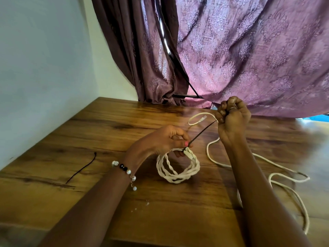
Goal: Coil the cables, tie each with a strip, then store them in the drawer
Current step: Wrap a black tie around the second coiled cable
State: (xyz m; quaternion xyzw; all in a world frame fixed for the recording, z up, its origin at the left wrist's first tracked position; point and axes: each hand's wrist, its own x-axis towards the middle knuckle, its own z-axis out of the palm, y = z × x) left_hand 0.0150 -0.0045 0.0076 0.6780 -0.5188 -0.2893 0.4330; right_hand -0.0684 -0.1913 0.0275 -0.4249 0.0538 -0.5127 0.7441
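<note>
We cannot see any drawer, and the table's right side is blurry and cut off by the picture edge. The loose cable snakes along that right side, passes behind the right arm for a bit, and its far end with a small plug lies near the back edge, close to the curtain. We cannot tell how the strip wraps the coil, because fingers cover that spot. The left hand is curled and pinches the top of the white coil right where the dark strip meets it; the coil sits near the middle of the table. The right hand is a tight fist around the strip's other end, lifted up toward the back edge, so the strip runs straight and tight between the two hands. The hands are apart. A second strip lies flat near the table's left edge, touching nothing else. A bead bracelet is on the left wrist.
</note>
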